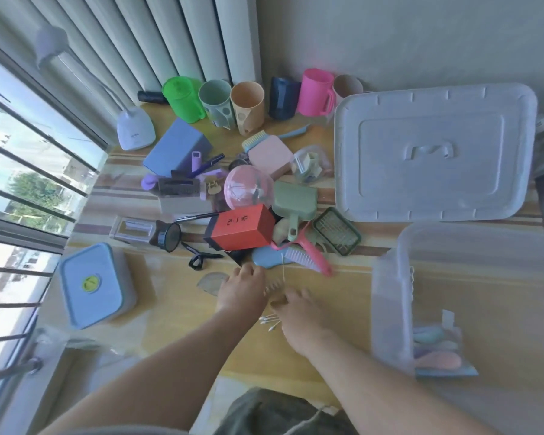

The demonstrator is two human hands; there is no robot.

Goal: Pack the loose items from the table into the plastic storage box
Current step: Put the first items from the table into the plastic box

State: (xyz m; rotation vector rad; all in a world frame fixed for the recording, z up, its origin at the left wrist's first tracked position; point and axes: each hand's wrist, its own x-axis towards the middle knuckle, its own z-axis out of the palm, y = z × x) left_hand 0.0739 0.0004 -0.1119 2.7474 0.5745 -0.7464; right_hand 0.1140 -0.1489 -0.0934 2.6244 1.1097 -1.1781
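A yellow striped table (pixel 176 312) runs along the window, and nearly all of it is covered. The biggest thing on it is the translucent lid (pixel 434 152), lying flat at the far right. Nearer, at the right edge, stands the clear plastic storage box (pixel 453 296), open on top, with a packet of pastel-coloured items (pixel 437 353) lying in its near corner. At the near left sits a blue lidded container (pixel 90 285). A row of cups lines the far wall, among them a green jug (pixel 182 98) and a pink mug (pixel 316 92). The loose pile fills the middle: a red box (pixel 241 227) with a pink ball-shaped thing (pixel 248 186) just behind it, a green dustpan (pixel 294 202) to its right, and a pink comb (pixel 308 255) on the near side.

Both hands are down on the table just in front of the pile. The left hand (pixel 242 288) has its fingers curled downward, but I cannot tell whether it grips anything. The right hand (pixel 299 312) lies beside it with fingers spread loosely, holding nothing, over a few cotton swabs (pixel 270 323).
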